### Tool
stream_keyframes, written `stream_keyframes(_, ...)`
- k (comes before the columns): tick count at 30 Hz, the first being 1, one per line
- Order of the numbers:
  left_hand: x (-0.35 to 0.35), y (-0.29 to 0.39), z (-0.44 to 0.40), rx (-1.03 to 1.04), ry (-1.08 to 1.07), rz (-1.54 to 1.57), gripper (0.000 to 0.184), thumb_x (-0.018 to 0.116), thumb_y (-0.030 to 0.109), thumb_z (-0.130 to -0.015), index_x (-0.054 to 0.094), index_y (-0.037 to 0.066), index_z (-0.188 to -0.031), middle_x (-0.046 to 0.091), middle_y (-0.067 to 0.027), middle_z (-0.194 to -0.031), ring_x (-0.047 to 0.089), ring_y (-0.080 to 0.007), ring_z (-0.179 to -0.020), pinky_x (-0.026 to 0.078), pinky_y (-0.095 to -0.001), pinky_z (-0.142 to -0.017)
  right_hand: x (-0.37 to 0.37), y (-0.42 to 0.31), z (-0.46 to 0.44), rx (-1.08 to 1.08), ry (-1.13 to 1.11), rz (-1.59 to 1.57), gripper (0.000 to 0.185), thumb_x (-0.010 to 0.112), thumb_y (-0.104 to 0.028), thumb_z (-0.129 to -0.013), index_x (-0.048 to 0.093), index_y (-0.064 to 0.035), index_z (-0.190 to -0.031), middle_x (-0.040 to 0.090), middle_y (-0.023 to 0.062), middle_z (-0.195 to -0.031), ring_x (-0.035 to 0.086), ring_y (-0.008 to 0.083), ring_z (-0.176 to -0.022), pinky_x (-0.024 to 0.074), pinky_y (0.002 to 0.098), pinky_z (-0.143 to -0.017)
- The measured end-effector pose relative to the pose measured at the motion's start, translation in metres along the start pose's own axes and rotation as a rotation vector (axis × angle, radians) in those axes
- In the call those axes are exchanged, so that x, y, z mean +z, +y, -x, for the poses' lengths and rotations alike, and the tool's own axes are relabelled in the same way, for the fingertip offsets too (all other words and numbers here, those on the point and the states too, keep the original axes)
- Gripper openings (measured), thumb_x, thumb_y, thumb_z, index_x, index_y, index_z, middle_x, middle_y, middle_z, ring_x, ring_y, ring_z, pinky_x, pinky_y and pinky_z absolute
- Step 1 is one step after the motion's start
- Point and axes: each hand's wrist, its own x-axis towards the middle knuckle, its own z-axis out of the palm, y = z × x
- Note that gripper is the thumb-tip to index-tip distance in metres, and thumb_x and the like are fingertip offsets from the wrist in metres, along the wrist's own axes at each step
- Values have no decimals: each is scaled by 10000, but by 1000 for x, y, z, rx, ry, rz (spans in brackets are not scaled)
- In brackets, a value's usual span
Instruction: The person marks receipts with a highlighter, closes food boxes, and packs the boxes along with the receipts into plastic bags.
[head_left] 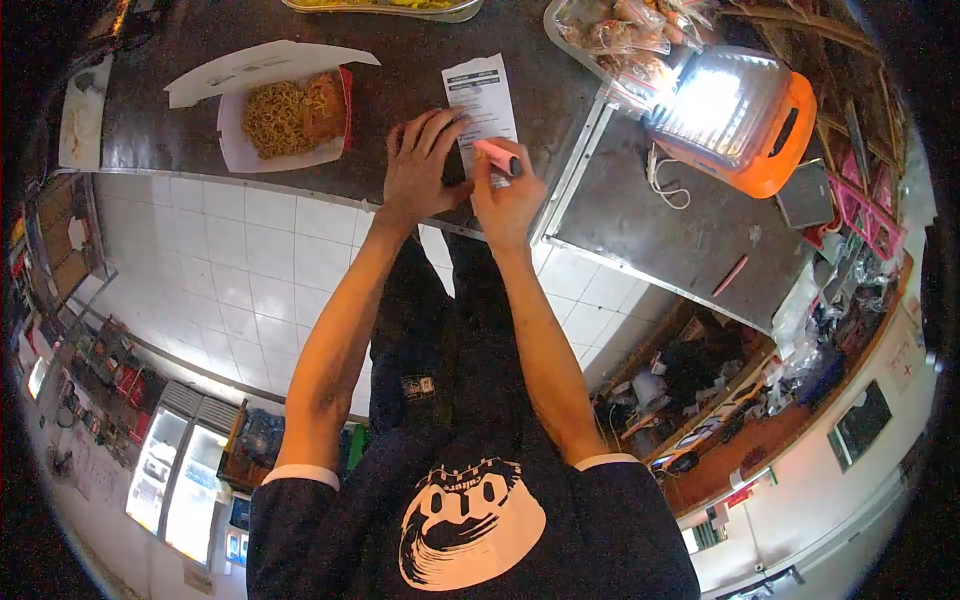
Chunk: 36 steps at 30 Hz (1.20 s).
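Observation:
A printed receipt [480, 95] lies on the dark tabletop in front of me. My left hand [424, 165] rests at its left edge, fingers spread, the fingertips touching the paper. In my right hand [510, 205] is a pink highlighter [497, 156] with a black end, held over the receipt's lower part. The hand covers some of the paper and hides whether the tip touches it. To the left stands an open paper food box [232, 143] containing noodles [274, 118] and a browned piece of food [323, 104], its lid folded back.
A lit orange lamp [785, 145] with a white cable stands on the right-hand counter. Behind it are bagged food items [628, 45]. A dark flat device [805, 194] and a pink pen [731, 276] lie nearby. A metal tray [400, 11] sits at the far edge.

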Motion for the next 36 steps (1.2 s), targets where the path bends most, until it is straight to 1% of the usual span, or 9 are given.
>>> stream_keyframes(3,-1,0,0,1,0,1,797,760,486,-716,479,170,-1392,417,-15,-1482,385,-271,-1363,256,-562,-1107,-5,4,-1,-9,37,67,170,719,-70,-855,678,-68,-1021,722,110,-912,729,248,-821,551,327,-722)
stream_keyframes(9,-4,2,0,17,28,-8,865,720,652,-729,476,152,-1391,435,-43,-1456,388,-288,-1353,253,-569,-1103,-76,4,-32,78,42,-313,87,689,-41,-882,643,-38,-956,682,107,-812,683,161,-748,539,304,-697)
stream_keyframes(11,-5,4,0,27,29,20,896,722,675,-712,473,153,-1397,440,-48,-1458,390,-299,-1353,249,-572,-1104,-105,-10,-32,101,-309,79,112,657,-161,-961,643,-50,-967,708,107,-869,704,199,-762,518,331,-612)
stream_keyframes(12,-5,4,0,30,22,18,907,723,680,-705,475,143,-1393,441,-53,-1452,390,-300,-1351,249,-570,-1105,-106,-15,-28,96,-308,78,112,657,-161,-961,643,-50,-967,708,107,-869,704,199,-762,518,331,-612)
stream_keyframes(14,-6,3,1,35,23,11,918,724,685,-698,478,133,-1388,441,-58,-1445,391,-302,-1349,248,-567,-1106,-99,-23,-20,-44,-598,681,112,620,-175,-965,660,-72,-973,699,149,-868,684,307,-711,517,407,-621)
stream_keyframes(15,-6,3,1,35,17,2,927,728,683,-692,473,131,-1392,441,-60,-1441,392,-303,-1345,251,-568,-1104,-88,-9,-10,-154,-583,668,111,611,-175,-936,673,-87,-962,678,160,-844,650,375,-734,513,465,-652)
stream_keyframes(19,-8,3,1,41,10,-55,936,734,663,-688,454,122,-1399,434,-65,-1448,391,-303,-1343,259,-566,-1097,-55,-11,4,-384,-525,563,211,631,-165,-883,682,-49,-1052,650,149,-779,635,356,-746,532,473,-649)
stream_keyframes(32,-11,1,1,29,-10,17,933,786,573,-652,446,135,-1403,405,-56,-1479,374,-301,-1357,254,-570,-1100,-36,7,-6,-385,-330,633,253,628,-135,-887,695,-82,-1125,604,156,-700,608,351,-662,502,474,-585)
stream_keyframes(36,-9,1,3,70,35,-16,930,732,646,-712,440,99,-1405,415,-86,-1451,381,-297,-1354,284,-572,-1076,-41,-4,-18,-326,-445,706,119,616,-165,-894,713,-100,-911,653,159,-755,642,380,-740,530,469,-634)
